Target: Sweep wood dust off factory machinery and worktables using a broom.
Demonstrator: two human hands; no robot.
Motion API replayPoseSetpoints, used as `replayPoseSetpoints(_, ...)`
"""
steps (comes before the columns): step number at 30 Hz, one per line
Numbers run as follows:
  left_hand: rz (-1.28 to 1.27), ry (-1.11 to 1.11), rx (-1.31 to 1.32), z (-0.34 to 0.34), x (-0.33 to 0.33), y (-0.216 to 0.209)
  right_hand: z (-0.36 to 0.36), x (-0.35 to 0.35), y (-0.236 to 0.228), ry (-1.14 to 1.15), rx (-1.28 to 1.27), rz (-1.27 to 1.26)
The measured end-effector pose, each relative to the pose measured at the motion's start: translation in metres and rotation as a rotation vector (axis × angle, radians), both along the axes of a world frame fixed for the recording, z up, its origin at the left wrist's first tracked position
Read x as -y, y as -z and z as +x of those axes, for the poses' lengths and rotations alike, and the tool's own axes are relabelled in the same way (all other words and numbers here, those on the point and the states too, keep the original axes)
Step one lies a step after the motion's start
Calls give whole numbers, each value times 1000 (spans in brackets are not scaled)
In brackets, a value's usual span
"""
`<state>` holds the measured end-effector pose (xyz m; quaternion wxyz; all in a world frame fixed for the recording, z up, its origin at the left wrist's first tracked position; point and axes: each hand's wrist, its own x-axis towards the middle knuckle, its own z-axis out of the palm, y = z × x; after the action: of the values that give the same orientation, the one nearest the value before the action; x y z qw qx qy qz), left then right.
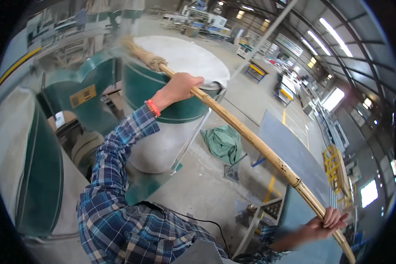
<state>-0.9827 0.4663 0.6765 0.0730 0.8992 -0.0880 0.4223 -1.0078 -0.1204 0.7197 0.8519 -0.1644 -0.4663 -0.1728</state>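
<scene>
A broom with a long bamboo handle [252,137] slants across the view, its straw head [150,59] at the upper left and its butt end at the lower right. My left hand [179,90] is wrapped round the handle just below the straw, with an orange bead bracelet [152,108] on the wrist. Lower down, near the butt end, my right hand [328,224] grips the same handle. Behind the straw head stands a green drum [180,108] with a white cloth top [185,55]. I cannot tell whether the straw touches that cloth.
A pale bag [152,147] hangs under the drum, and more green ducting [92,72] is at the left. A crumpled green cloth [224,143] lies on the concrete floor. To the right are a grey table [290,154], a yellow rack [332,169] and a black cable [207,220] beside me.
</scene>
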Motion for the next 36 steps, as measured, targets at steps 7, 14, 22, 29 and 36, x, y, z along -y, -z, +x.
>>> replayPoseSetpoints(7,79,106,502,102,4,-44,-37,-51,9,-41,71,143)
replayPoseSetpoints(14,-88,172,270,211,-105,34,-24,-180,49,504,278,-409)
replayPoseSetpoints(22,-6,-137,69,132,-69,27,78,-82,43,68,-367,-83)
replayPoseSetpoints(29,11,-172,705,25,-16,-78,31,-33,8,-206,18,127)
replayPoseSetpoints(36,-53,80,182,69,-9,-56,-42,-88,-55,-55,423,48)
